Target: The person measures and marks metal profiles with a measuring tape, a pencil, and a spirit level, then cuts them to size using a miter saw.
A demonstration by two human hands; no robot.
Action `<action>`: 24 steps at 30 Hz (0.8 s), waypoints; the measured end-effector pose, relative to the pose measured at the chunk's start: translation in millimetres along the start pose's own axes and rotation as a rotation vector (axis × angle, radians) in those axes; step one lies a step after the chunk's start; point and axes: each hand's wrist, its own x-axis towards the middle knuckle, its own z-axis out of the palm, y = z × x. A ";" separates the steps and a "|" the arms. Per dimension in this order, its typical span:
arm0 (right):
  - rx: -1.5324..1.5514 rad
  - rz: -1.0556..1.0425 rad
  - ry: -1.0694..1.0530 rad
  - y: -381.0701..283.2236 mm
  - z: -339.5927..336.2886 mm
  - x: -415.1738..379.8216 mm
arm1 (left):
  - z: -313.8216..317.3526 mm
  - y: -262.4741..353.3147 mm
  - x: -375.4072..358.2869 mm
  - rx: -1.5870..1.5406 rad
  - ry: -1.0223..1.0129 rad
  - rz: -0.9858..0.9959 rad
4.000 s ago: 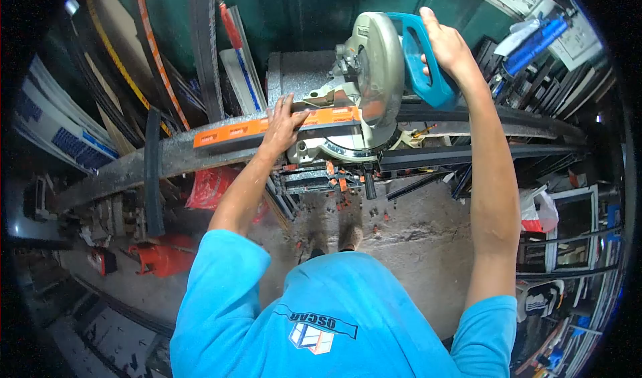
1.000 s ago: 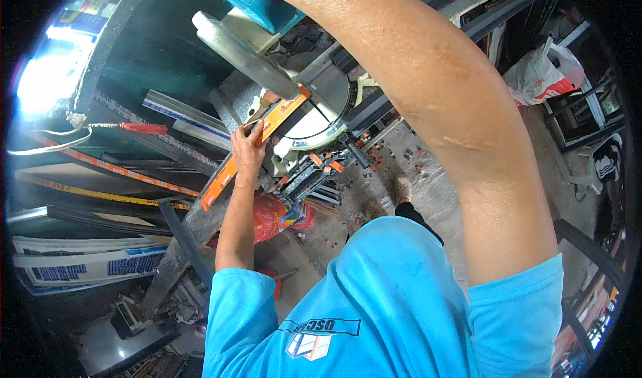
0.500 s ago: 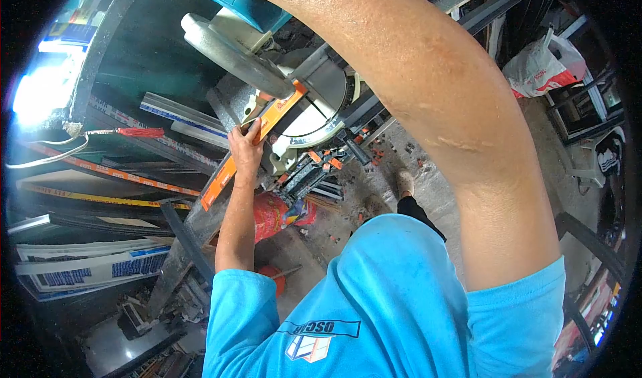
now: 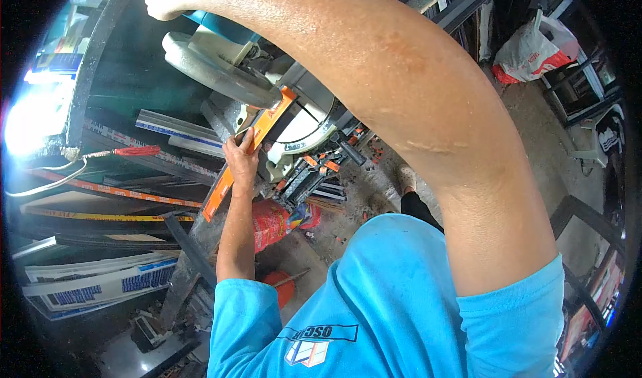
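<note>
My left hand (image 4: 241,156) is closed on an orange profile (image 4: 217,194), which lies slanted across the miter saw's bed, its upper end beside the blade guard (image 4: 217,74). Thumb and fingers are on either side of the profile. My right hand (image 4: 166,0) is at the upper left, over the teal saw body (image 4: 217,25). It looks closed, but what it grips is hidden. The pale round saw table (image 4: 304,134) shows beyond the profile, partly covered by my right forearm.
Long profiles (image 4: 180,127) are stacked at the left, near a red-tied cable (image 4: 137,150). Below the saw are black and orange offcuts (image 4: 311,171), a red bag (image 4: 269,227) and a red bucket (image 4: 279,290). A white-and-red bag (image 4: 535,47) is at the upper right.
The view has shifted a little. My right hand, the saw head and guard appear slightly further left and lower. My left hand still holds the orange profile.
</note>
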 end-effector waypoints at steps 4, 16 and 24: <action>0.008 -0.038 0.019 2.8 1.6 1.3 | -0.2 -0.3 -0.1 0.009 0.002 0.006; 0.006 -0.020 -0.024 -17.7 2.8 20.0 | 3.3 -3.5 -0.2 -0.004 0.010 0.020; -0.239 -0.244 -0.110 12.8 36.9 94.7 | -0.8 0.7 0.0 -0.001 -0.016 -0.008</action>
